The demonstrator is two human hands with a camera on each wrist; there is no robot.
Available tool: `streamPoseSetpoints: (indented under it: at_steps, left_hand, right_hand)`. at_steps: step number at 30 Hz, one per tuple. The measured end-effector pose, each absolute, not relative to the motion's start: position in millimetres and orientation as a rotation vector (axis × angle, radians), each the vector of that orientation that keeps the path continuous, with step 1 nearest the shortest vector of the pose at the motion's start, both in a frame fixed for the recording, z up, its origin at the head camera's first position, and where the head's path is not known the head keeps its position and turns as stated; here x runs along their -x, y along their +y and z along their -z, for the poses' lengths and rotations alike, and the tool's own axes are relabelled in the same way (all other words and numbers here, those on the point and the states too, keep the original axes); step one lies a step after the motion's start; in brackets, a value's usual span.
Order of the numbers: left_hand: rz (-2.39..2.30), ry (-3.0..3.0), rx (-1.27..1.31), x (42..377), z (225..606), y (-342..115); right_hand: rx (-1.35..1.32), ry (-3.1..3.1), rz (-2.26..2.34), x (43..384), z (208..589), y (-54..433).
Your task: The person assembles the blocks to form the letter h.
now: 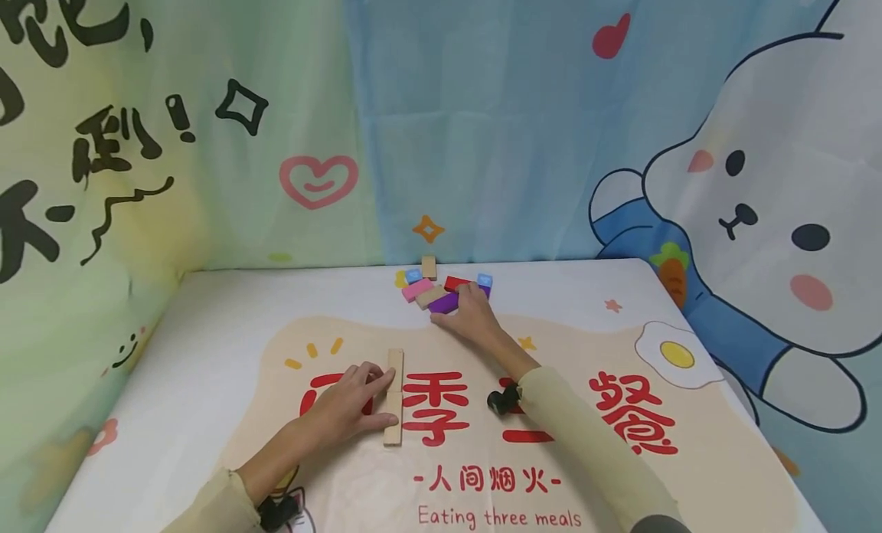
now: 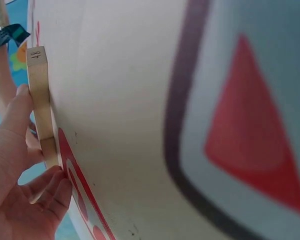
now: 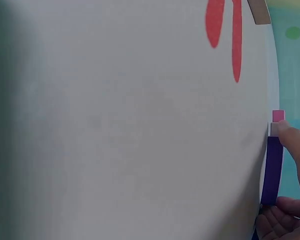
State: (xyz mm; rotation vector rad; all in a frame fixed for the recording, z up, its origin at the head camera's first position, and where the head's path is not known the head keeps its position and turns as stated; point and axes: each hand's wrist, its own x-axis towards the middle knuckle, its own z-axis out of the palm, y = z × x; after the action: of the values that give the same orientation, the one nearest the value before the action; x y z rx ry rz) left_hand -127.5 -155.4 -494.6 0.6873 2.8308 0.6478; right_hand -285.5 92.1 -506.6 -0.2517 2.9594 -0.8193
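Note:
Two plain wooden blocks lie end to end in a line on the table, a nearer block and a farther block. My left hand rests along their left side, thumb against the nearer one and a fingertip at the farther one. In the left wrist view, the end of one wooden block bears the number 48. At the far pile, my right hand pinches a purple block between thumb and fingers. The right wrist view shows the thumb near the purple block's upper end.
Around the purple block lie a pink block, a wooden block, a red block and blue blocks. Behind them is another wooden block, near the table's back edge. A printed curtain hangs behind the white printed tablecloth.

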Motion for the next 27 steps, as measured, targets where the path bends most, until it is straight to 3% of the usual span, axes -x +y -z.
streamPoseSetpoints:
  at_steps: [8,27]
  left_hand:
    - [-0.647,2.836,-0.689,127.0,495.0,-154.2]
    - [-0.609,2.860,-0.701,126.4,495.2,-154.5]
  right_hand:
    - [0.240,2.985,0.695,287.5,508.9,91.0]
    - [0.257,2.975,0.877,283.9,510.0,93.8]
